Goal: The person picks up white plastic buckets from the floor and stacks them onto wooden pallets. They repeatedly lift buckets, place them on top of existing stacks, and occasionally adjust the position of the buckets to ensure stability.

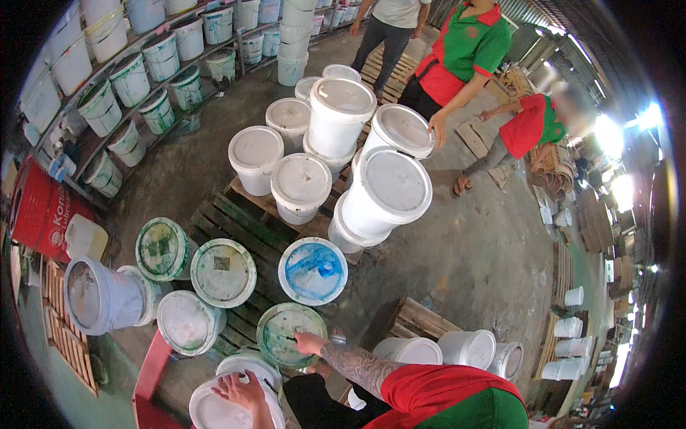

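Observation:
My left hand (239, 390) lies with its fingers spread on the lid of a white bucket (204, 409) at the lower edge. Behind that bucket, part of another white lid (246, 366) shows. My bare right forearm reaches out from a red and green sleeve (443, 390). My right hand (309, 344) is closed over the green-stained lid of a bucket (282, 322); a thin dark thing shows at its fingertips, too small to name. Close by stand a blue-stained bucket (313, 268), a white one with green smears (223, 266) and another white one (187, 322).
White lidded buckets (343, 100), some stacked, stand on pallets ahead. A co-worker's hand (437, 129) touches one lid; other people (522, 121) stand beyond. Stained buckets (100, 107) fill shelves at left near a red drum (50, 207). More buckets (468, 348) sit at right.

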Action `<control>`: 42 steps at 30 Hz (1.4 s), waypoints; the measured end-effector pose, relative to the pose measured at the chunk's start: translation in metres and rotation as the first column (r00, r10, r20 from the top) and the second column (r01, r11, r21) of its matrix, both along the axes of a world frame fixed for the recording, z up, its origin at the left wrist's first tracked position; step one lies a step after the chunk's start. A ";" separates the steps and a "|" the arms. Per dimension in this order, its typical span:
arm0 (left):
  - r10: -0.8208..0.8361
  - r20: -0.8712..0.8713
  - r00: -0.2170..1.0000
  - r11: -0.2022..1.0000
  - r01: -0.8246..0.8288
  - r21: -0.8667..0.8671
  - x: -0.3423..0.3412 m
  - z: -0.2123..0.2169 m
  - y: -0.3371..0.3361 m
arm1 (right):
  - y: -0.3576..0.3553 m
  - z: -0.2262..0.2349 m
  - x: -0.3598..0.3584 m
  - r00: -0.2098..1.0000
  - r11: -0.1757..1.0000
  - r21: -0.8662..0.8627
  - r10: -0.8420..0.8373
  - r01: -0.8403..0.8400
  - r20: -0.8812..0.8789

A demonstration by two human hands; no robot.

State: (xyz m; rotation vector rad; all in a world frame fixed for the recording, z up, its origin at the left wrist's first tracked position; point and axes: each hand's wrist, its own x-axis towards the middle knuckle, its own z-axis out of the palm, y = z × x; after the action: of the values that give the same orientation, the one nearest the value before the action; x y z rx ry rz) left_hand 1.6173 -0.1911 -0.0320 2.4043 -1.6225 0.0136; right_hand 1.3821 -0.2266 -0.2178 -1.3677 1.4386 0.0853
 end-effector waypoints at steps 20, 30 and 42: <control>-0.018 0.009 1.000 1.000 0.018 0.010 -0.001 0.004 -0.001 | 0.010 -0.009 -0.005 0.989 0.980 -0.139 -0.147 0.142 -0.019; -0.006 -0.022 1.000 1.000 0.006 -0.002 -0.001 0.002 -0.001 | 0.000 -0.005 -0.006 0.995 0.994 -0.045 0.096 -0.095 0.020; -0.002 -0.016 1.000 1.000 0.003 0.024 -0.003 0.007 -0.001 | 0.001 -0.006 -0.002 0.994 0.996 0.013 0.091 -0.090 -0.061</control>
State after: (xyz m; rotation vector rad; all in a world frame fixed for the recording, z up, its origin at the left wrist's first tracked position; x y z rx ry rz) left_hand 1.6142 -0.1923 -0.0253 2.4136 -1.6278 -0.0251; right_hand 1.3804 -0.2254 -0.2235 -1.4327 1.4252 0.1946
